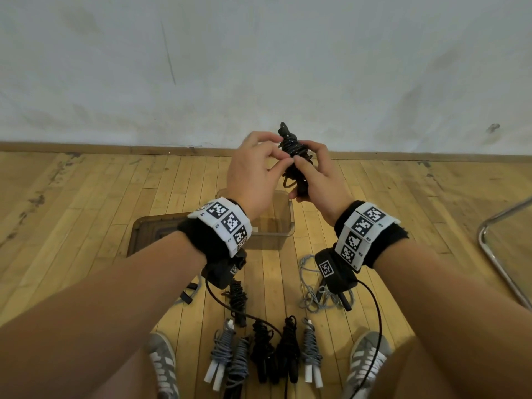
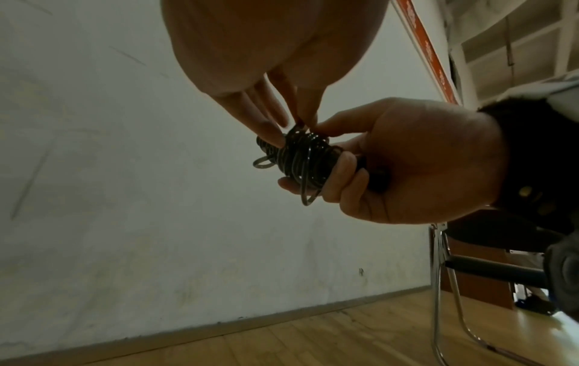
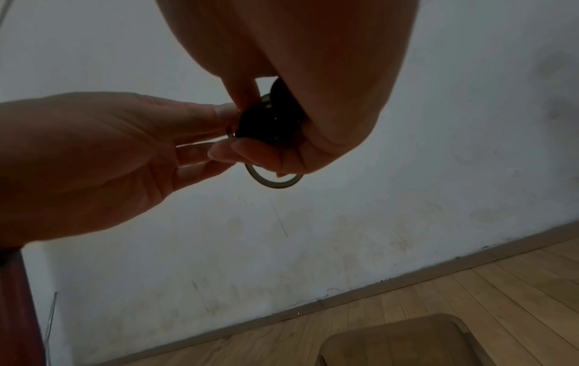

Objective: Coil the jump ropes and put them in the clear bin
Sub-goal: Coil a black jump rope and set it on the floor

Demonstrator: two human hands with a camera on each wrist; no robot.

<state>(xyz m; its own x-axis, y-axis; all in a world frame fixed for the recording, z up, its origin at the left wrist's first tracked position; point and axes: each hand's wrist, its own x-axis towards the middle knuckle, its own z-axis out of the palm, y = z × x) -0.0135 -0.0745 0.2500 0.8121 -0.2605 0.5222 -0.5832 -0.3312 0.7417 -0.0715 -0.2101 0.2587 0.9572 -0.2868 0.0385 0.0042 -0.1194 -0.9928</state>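
Note:
A black jump rope (image 1: 292, 152), wound into a tight bundle round its handles, is held up in front of the wall. My right hand (image 1: 305, 180) grips the bundle's lower part, fingers curled round it (image 2: 301, 158). My left hand (image 1: 273, 162) pinches the wraps near the top with thumb and fingertips (image 2: 275, 138). A small loop of rope (image 3: 272, 180) sticks out below the handle ends (image 3: 269, 118). The clear bin (image 1: 285, 228) stands on the floor under my hands, partly hidden by my left wrist.
A brown lid (image 1: 149, 228) lies left of the bin. Several coiled grey and black ropes (image 1: 262, 349) lie in a row between my shoes. One loose grey rope (image 1: 312, 295) lies tangled below my right wrist. A metal chair leg (image 1: 495, 254) stands at the right.

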